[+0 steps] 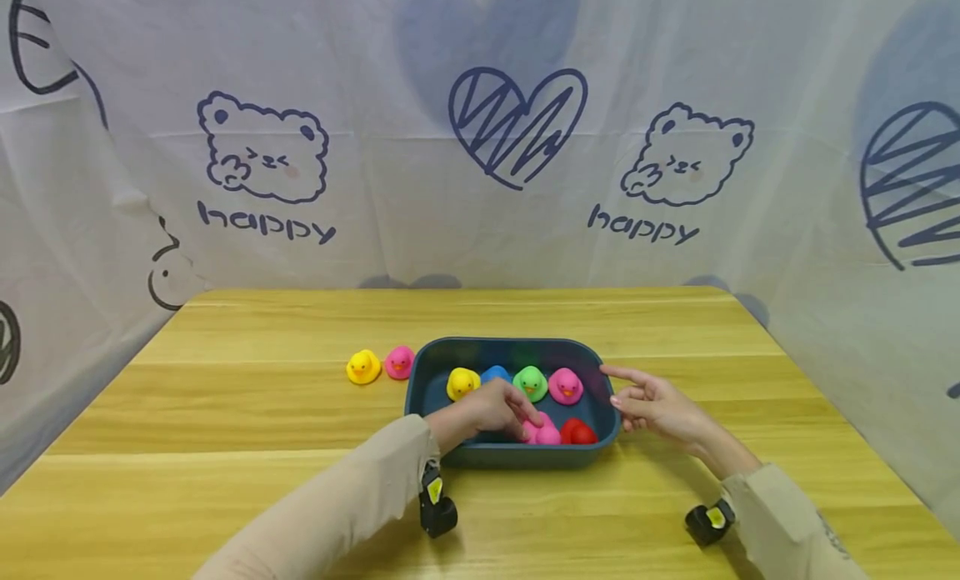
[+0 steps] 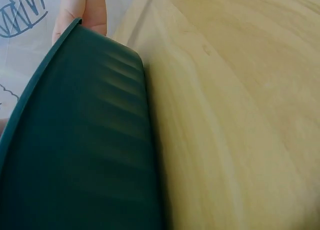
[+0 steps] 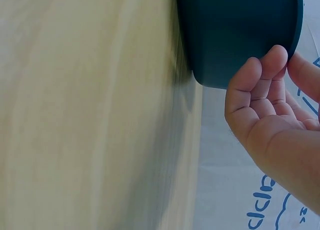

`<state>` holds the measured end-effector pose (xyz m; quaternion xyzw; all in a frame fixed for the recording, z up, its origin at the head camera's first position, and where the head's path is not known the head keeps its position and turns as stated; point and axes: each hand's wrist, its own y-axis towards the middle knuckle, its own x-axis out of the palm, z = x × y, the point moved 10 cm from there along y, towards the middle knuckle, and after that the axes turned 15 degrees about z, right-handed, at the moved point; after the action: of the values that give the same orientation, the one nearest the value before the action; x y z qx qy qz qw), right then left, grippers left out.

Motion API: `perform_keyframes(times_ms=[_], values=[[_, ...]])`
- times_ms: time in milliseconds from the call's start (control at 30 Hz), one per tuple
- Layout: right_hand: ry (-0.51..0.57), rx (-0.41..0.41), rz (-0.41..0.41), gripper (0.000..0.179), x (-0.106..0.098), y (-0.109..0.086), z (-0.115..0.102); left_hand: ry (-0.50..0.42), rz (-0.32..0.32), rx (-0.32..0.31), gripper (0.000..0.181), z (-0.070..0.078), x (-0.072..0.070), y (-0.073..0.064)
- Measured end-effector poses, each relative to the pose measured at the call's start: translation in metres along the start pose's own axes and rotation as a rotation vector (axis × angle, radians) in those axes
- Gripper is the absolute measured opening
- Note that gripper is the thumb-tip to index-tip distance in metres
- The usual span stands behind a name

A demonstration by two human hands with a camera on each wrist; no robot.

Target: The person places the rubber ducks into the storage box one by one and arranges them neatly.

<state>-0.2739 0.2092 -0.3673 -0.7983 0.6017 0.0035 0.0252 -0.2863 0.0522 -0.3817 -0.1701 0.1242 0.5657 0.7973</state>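
A dark teal plastic box [image 1: 517,457] stands on the wooden table, with several rubber ducks inside. My left hand [image 1: 491,408] reaches over its near wall and pinches a pink rubber duck [image 1: 546,433], which lies beside a red duck [image 1: 578,432]. Along the far side sit a yellow duck [image 1: 462,384], a partly covered blue duck [image 1: 494,373], a green duck [image 1: 531,383] and another pink duck [image 1: 566,386]. At the box's right end, my right hand [image 1: 660,409] holds the rim; its curled fingers [image 3: 245,80] show against the outer wall in the right wrist view. The left hand's fingertips are hidden in the left wrist view.
Left of the box, a yellow duck [image 1: 363,367] and a pink duck [image 1: 399,362] stand on the table [image 1: 225,413]. A white curtain [image 1: 390,180] with printed bears and hearts hangs behind the table. Black wrist cameras are strapped below both hands.
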Motion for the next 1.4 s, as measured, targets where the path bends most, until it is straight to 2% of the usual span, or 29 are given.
perform_keyframes(times_ms=[333,633,800,1000,1100,1400], values=[[-0.014,0.001,-0.003,0.061,0.0,0.0,0.0,0.077,0.008,-0.025,0.019,-0.001,-0.003,-0.002],[-0.021,0.013,0.003,0.062,-0.003,0.001,0.004,0.096,0.032,0.0,0.018,0.005,-0.012,-0.003],[-0.02,0.008,-0.003,0.062,-0.003,0.001,0.004,0.071,0.038,0.042,0.016,0.012,-0.02,-0.005],[-0.011,0.005,-0.006,0.062,-0.003,0.0,0.003,0.012,0.007,0.127,0.017,0.019,-0.027,-0.01],[-0.012,0.008,-0.006,0.062,-0.002,0.0,0.003,-0.006,0.01,0.165,0.018,0.023,-0.032,-0.014],[-0.012,0.01,-0.002,0.061,-0.001,0.0,0.002,0.033,0.11,0.243,0.019,0.032,-0.057,-0.021]])
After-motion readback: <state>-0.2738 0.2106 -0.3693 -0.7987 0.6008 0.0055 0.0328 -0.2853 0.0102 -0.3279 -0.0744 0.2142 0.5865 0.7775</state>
